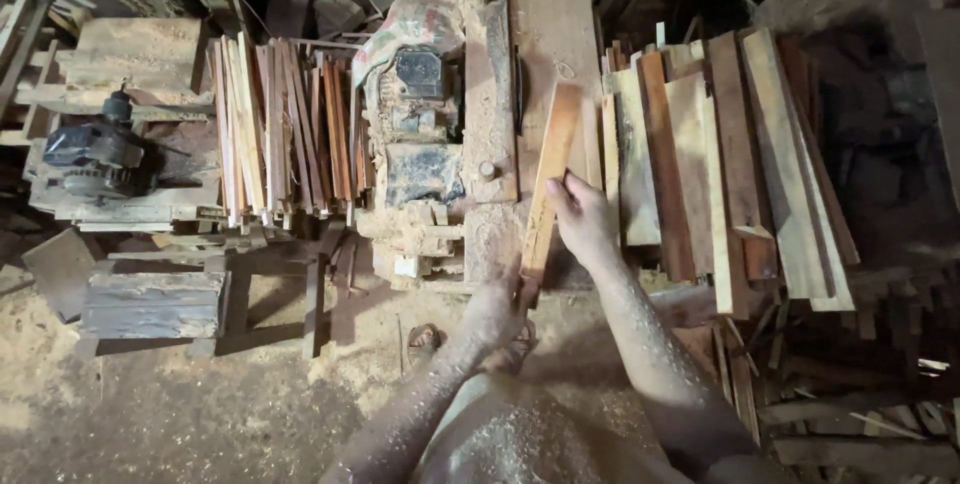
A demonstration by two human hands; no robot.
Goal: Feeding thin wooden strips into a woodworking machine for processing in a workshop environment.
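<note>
Rough reddish wooden plank (pixel 549 179); sawdust-coated matt saw table (pixel 492 94), dull metal motor (pixel 418 94).

A woodworking shop: a table saw (pixel 520 94), stacked wood planks (pixel 720 154), and sawdust (pixel 60 344) covering the floor.
</note>
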